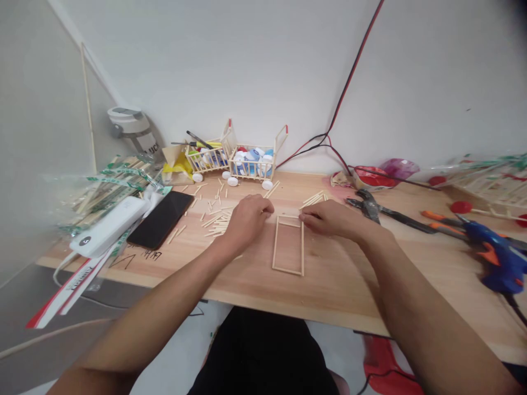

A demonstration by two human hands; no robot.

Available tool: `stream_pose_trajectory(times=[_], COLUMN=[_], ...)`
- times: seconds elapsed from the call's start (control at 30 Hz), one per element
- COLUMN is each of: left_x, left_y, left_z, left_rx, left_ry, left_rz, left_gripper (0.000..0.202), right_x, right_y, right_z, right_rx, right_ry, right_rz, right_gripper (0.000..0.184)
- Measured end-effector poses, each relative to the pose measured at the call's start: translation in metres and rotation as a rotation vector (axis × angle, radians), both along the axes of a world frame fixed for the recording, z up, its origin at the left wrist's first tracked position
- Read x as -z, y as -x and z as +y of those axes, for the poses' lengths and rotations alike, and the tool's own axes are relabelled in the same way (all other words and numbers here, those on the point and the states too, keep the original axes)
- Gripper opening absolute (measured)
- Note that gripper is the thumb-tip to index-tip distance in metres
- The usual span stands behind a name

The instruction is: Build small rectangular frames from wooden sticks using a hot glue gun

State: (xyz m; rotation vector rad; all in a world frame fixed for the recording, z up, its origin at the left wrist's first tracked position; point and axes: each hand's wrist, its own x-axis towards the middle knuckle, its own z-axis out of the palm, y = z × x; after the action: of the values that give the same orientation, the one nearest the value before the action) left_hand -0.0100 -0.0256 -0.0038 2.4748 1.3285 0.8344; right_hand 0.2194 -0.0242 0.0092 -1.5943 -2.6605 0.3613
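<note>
A rectangular frame of thin wooden sticks (289, 246) lies flat on the wooden table (341, 274). My left hand (246, 219) rests knuckles-up just left of the frame's far end, fingers curled and pinched near the top stick. My right hand (329, 218) is at the frame's top right corner, fingers closed and pressing on the stick there. What the fingertips hold is hidden. Loose cut sticks (217, 218) lie scattered by my left hand, and a small bundle of sticks (313, 198) sits behind my right hand.
Two small stick carts with white wheels (247, 160) hold bottle caps at the back. A black phone (161, 218) and white power bank (109, 225) lie left. Pliers (376, 208) and a blue glue gun (494, 255) lie right. Red and black wires (341, 104) run up the wall.
</note>
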Motion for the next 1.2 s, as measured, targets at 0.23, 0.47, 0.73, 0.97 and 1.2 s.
stream_pose_trajectory(times=[0.23,0.47,0.73,0.97,1.2], left_x=[0.007,0.012,-0.007,-0.031,-0.012], left_y=[-0.008,-0.009,0.0,-0.012,-0.01], left_z=[-0.006,-0.007,0.011,0.037,0.043], left_rx=[0.019,0.045,0.006,0.093,0.136], left_ry=[0.017,0.026,-0.021,0.063,0.053], left_rz=[0.041,0.059,-0.011,0.133,0.102], left_gripper=[0.018,0.017,0.017,0.018,0.023], right_x=[-0.008,-0.009,-0.008,-0.014,-0.021], right_y=[0.008,0.003,-0.005,-0.018,-0.021], right_z=[-0.005,-0.007,-0.006,-0.006,-0.015], right_rx=[0.067,0.137,0.164,0.179,0.15], right_ry=[-0.028,-0.003,0.001,-0.055,0.015], right_rz=[-0.169,-0.194,-0.137,-0.079,-0.134], right_gripper=[0.028,0.022,0.011,0.013,0.02])
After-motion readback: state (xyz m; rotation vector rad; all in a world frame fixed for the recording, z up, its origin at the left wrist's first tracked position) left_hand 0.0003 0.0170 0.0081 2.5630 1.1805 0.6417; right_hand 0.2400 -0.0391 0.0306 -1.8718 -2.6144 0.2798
